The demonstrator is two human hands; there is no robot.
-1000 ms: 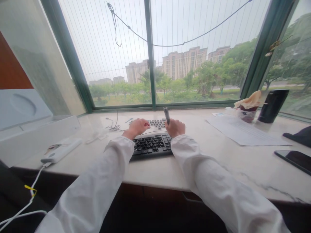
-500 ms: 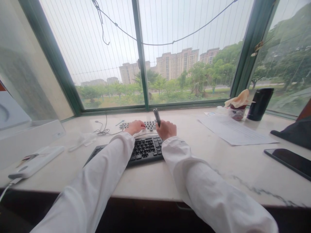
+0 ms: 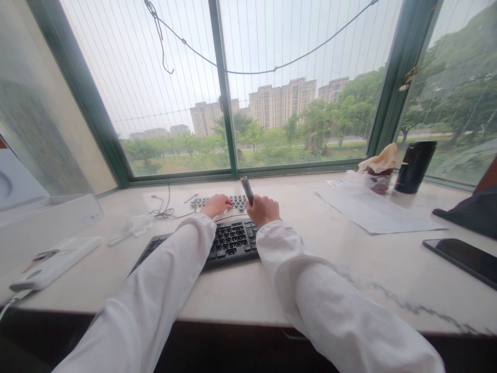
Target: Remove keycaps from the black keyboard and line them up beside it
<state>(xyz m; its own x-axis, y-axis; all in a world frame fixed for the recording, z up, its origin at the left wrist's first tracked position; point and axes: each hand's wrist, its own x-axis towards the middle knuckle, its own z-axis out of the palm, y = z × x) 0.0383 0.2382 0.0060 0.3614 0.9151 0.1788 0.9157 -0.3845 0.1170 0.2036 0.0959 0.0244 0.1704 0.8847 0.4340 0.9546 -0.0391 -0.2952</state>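
A black keyboard [image 3: 232, 237] lies on the counter below my forearms, many of its key positions bare of keycaps. Behind it, loose dark keycaps [image 3: 237, 202] are spread in rows. My left hand [image 3: 216, 206] rests over the left part of these keycaps, its fingers curled together at the tips; whatever they pinch is too small to make out. My right hand [image 3: 264, 210] is closed in a fist around a slim dark tool [image 3: 247, 190] with a greyish end, which points up and tilts left. This fist hovers by the keyboard's upper right part. White sleeves hide some of the keyboard.
A cable [image 3: 165, 211] and crumpled clear plastic [image 3: 134, 228] lie left, near a white power strip [image 3: 58, 261] and a white box [image 3: 50, 223]. To the right are paper sheets [image 3: 376, 210], a black tumbler [image 3: 416, 167], a food cup [image 3: 378, 178] and a phone [image 3: 464, 259].
My right hand and its tool have shifted slightly left and down. My left hand stays over the keycaps. The whole view has moved a touch.
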